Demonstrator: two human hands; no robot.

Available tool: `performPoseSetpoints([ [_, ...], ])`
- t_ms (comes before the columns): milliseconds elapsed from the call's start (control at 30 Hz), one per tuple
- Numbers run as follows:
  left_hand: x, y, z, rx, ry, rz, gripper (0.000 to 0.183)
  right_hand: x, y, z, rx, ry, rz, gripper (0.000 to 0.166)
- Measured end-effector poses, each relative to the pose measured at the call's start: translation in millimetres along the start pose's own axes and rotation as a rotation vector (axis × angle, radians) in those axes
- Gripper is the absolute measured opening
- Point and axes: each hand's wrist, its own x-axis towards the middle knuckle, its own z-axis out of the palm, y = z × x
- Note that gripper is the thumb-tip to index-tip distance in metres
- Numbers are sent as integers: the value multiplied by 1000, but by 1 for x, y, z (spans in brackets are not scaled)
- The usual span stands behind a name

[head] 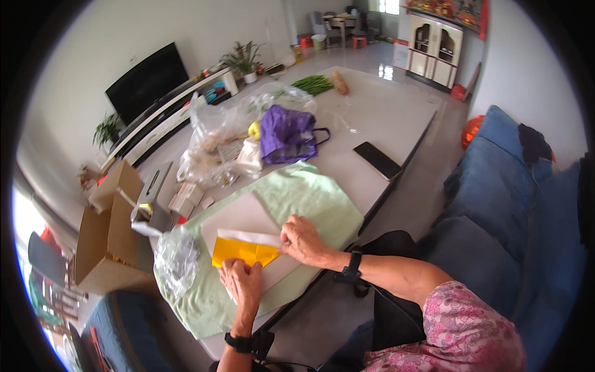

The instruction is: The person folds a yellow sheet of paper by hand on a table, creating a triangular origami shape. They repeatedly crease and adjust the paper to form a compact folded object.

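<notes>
A sheet of yellow paper [244, 251], with a white strip along its far edge, lies on a pale flat board or sheet [241, 211]. Beneath that a light green towel [297, 186] covers the near end of the table. My left hand [241, 279] rests its fingertips on the near edge of the yellow paper. At the paper's right corner, my right hand [302, 239] pinches the edge between thumb and fingers. Whether the white strip is the paper's reverse side or a separate sheet, I cannot tell.
A crumpled clear plastic bag [176, 260] lies on the towel at left, near an open cardboard box [111, 232]. Small white boxes [186, 197], a purple bag [286, 135], more plastic bags [209, 135], a black phone [377, 160] and green vegetables [314, 84] lie farther out. A blue sofa [483, 223] stands right.
</notes>
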Motion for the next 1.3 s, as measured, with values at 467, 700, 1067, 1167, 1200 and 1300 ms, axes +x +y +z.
performPoseSetpoints([
  [467,-1,-3,3,-13,-9,14,29,-2,5,1,18,-74,61,37],
  [700,-3,-8,2,-17,-17,13,29,-2,6,1,47,-105,58,36],
  [1067,0,2,9,-29,-11,24,29,-2,22,-15,43,-65,44,35],
  [1167,8,-1,5,-45,-28,24,27,7,4,-10,-62,47,-52,33],
  [1200,6,-13,-2,-18,-42,-14,27,11,-11,-12,-76,89,-153,31],
  [1300,6,-10,11,53,-13,43,20,9,-28,-16,75,56,-371,38],
])
